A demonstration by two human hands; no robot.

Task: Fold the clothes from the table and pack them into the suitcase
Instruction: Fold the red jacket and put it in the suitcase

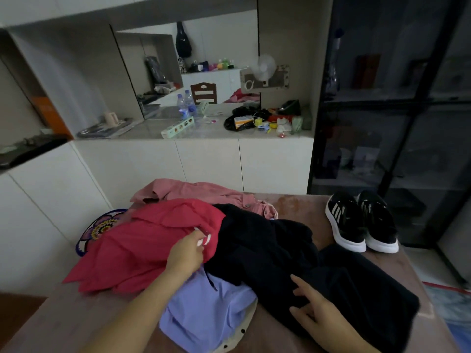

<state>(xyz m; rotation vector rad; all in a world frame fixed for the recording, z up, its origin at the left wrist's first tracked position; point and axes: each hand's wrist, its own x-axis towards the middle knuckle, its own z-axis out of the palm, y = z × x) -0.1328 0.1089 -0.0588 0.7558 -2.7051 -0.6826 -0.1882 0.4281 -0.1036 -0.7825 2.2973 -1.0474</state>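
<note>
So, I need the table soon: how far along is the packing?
Nothing looks folded: red top, black garment, lilac garment and pink jacket lie heaped on the table. Left hand pinches the red top; right hand rests on the black garment. All folding and packing remains.

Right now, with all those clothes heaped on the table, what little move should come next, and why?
Probably lift the red garment free for folding: the left hand pinches its striped edge, while the right hand rests on the black garment.
</note>
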